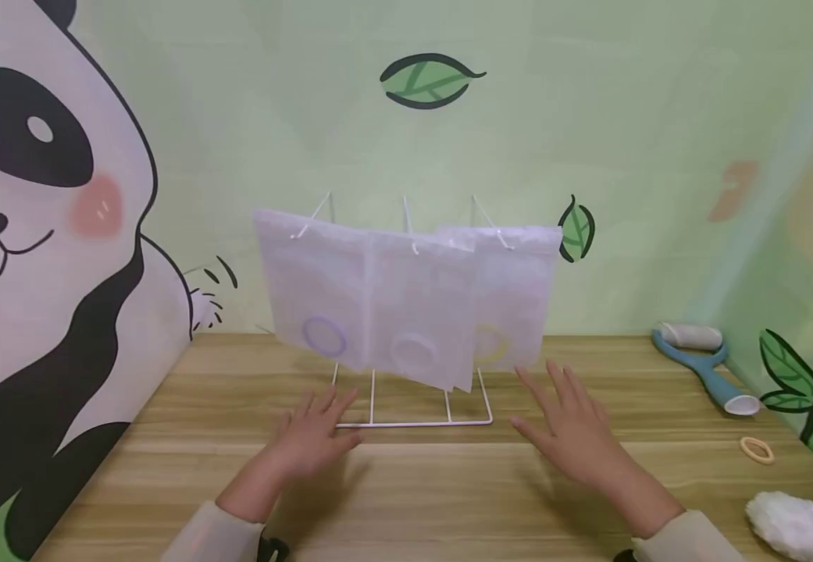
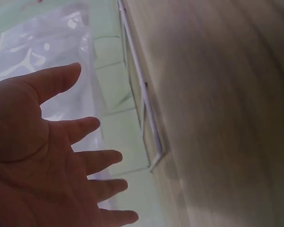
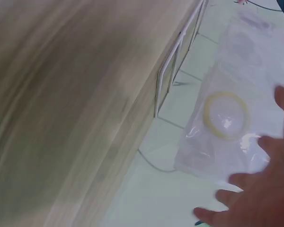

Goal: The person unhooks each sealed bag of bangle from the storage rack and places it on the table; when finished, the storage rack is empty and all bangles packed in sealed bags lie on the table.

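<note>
Three frosted plastic bags hang side by side from the hooks of a white wire rack (image 1: 416,425). A purple ring (image 1: 325,337) shows through the left bag (image 1: 308,273), a white ring (image 1: 413,355) through the middle bag (image 1: 420,297), and a yellow ring (image 3: 226,116) through the right bag (image 1: 518,289). My left hand (image 1: 315,437) is spread with nothing in it, overlapping the rack's left front corner in the head view. To the right of the rack, my right hand (image 1: 582,437) is also spread and holds nothing. Its fingertips come near the right bag's lower edge; contact cannot be told.
A blue-handled lint roller (image 1: 704,363) lies at the right back of the wooden table (image 1: 420,499). Nearer on that side are a small orange ring (image 1: 757,450) and a fluffy white thing (image 1: 800,524). Behind the rack stands a green printed backdrop (image 1: 251,117).
</note>
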`<state>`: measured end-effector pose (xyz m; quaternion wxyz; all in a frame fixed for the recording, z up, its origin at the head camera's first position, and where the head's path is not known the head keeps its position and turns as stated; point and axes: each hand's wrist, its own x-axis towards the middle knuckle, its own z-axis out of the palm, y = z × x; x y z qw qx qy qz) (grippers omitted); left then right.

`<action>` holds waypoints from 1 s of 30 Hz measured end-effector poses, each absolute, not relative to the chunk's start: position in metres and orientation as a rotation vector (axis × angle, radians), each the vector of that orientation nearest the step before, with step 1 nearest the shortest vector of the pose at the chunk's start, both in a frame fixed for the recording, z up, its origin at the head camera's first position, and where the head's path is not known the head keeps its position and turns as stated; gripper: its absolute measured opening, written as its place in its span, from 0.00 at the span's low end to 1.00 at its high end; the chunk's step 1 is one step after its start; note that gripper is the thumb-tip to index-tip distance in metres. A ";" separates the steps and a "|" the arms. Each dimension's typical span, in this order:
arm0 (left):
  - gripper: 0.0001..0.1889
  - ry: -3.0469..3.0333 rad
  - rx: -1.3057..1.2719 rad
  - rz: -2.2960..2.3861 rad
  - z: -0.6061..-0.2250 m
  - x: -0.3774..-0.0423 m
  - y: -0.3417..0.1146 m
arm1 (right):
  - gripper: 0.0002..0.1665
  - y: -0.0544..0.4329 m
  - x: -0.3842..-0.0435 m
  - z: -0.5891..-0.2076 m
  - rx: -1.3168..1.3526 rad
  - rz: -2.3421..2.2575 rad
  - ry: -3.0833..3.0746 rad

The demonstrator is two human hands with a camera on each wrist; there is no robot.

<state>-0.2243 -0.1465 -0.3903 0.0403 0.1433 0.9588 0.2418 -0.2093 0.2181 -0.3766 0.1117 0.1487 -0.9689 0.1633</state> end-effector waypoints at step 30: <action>0.24 3.063 0.278 0.331 -0.400 -0.285 -0.152 | 0.29 0.209 -0.281 -0.336 -0.088 1.483 -2.288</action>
